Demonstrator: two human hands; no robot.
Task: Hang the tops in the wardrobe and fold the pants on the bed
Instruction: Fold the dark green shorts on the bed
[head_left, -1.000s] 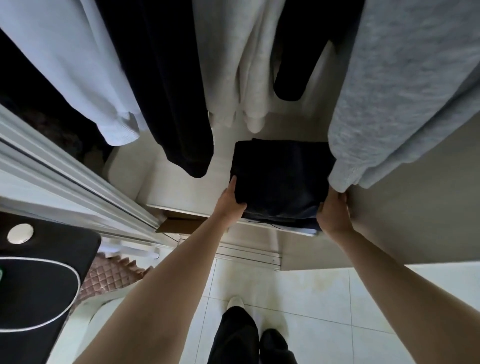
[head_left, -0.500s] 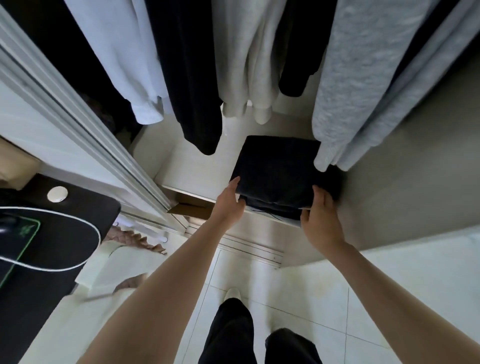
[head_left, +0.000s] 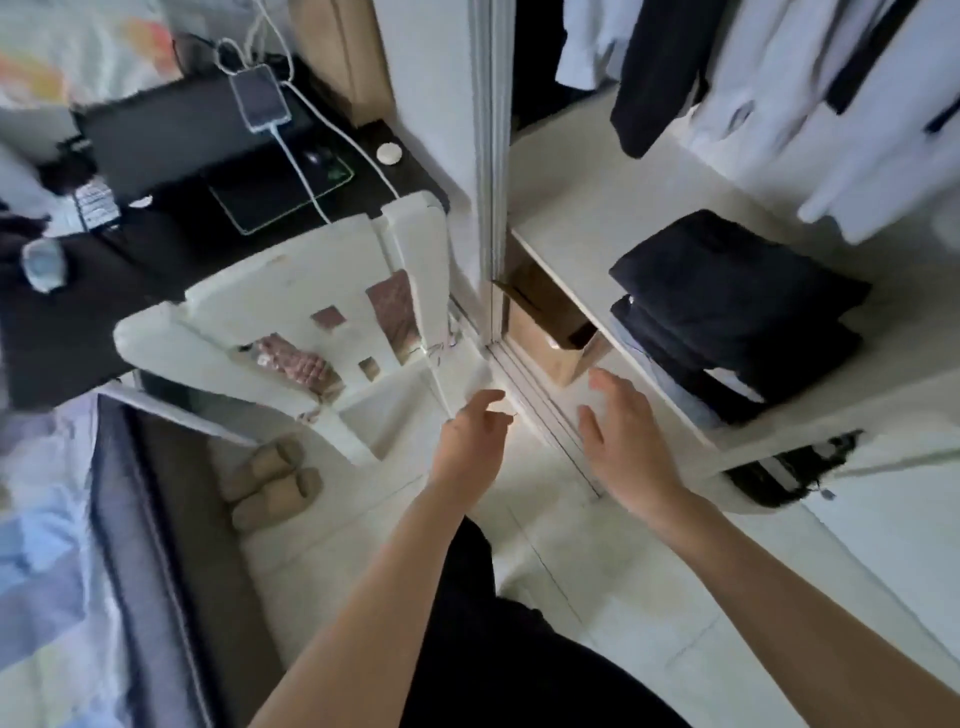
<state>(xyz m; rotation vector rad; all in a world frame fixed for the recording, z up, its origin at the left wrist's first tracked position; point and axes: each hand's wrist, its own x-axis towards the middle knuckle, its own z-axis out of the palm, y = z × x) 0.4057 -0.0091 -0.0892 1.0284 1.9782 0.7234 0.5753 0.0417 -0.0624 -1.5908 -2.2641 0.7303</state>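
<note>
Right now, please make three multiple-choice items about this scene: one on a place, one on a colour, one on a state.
1. Where does the stack of folded dark pants lie?
A. on the wardrobe shelf
B. on the white chair
C. on the floor

2. What colour are the slippers on the floor?
A. red
B. beige
C. green

3. What do the left hand and right hand hold?
A. a hanger
B. folded pants
C. nothing

Key: 1 A, the stack sits on the shelf below the hanging tops. 2 B, both slippers are pale tan. 3 C, both hands hang open over the floor tiles, apart from the stack.
</note>
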